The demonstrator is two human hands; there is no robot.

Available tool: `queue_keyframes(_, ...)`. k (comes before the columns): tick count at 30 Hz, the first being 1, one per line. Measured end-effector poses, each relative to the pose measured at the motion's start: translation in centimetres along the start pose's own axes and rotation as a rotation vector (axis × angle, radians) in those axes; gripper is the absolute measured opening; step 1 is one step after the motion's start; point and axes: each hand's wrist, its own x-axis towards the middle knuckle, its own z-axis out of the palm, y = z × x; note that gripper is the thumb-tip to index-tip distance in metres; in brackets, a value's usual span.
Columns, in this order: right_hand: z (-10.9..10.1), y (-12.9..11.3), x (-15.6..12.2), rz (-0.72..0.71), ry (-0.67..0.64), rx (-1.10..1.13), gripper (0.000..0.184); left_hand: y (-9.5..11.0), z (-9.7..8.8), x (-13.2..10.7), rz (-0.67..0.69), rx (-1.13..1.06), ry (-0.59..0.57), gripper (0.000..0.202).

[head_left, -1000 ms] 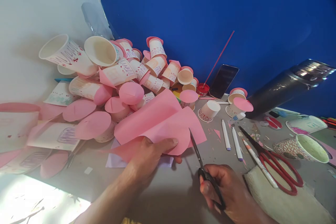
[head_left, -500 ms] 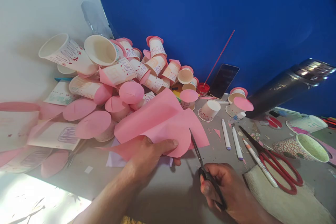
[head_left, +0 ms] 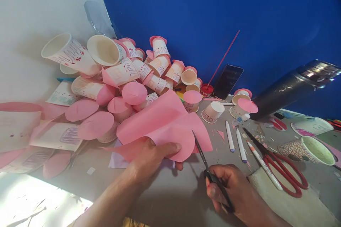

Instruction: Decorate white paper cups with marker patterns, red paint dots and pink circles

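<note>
My left hand (head_left: pixel 153 156) pinches the near edge of a folded pink paper sheet (head_left: pixel 160 120), thumb on top, holding it just above the grey table (head_left: pixel 170 191). My right hand (head_left: pixel 231 191) grips black-handled scissors (head_left: pixel 206 165). Their blades point up and away and meet the paper's rounded right edge. A small white paper scrap (head_left: pixel 115 161) lies under the pink sheet.
A heap of decorated paper cups (head_left: pixel 128 71) with pink paper discs fills the back left. Red scissors (head_left: pixel 279 170), white markers (head_left: pixel 234 140), a phone (head_left: pixel 227 81), a dark flask (head_left: pixel 290 88), a patterned cup (head_left: pixel 306 150) and a loose cup (head_left: pixel 211 111) lie to the right. The blue wall (head_left: pixel 213 14) stands behind.
The scissors and my right hand have shifted slightly right and nearer along the paper's curved edge. My left hand keeps its hold on the sheet.
</note>
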Motion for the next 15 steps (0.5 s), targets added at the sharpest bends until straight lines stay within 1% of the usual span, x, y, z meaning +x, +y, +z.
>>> queue_keyframes(4,0.0,0.0,-0.1,-0.007,0.004,0.003,0.067,-0.2,-0.1,0.0,-0.007,0.006,-0.005,0.025)
queue_keyframes(8,-0.1,-0.8,-0.3,-0.025,-0.001,-0.032,0.068,-0.1,-0.2,0.0,-0.006,0.026,-0.011,0.024)
queue_keyframes(11,-0.2,-1.4,-0.4,-0.004,-0.024,-0.050,0.067,-0.1,-0.1,0.0,0.003,0.029,-0.007,0.023)
queue_keyframes(15,-0.2,-1.4,-0.3,0.007,-0.006,-0.020,0.065,-0.1,0.0,-0.1,0.017,0.024,-0.024,0.020)
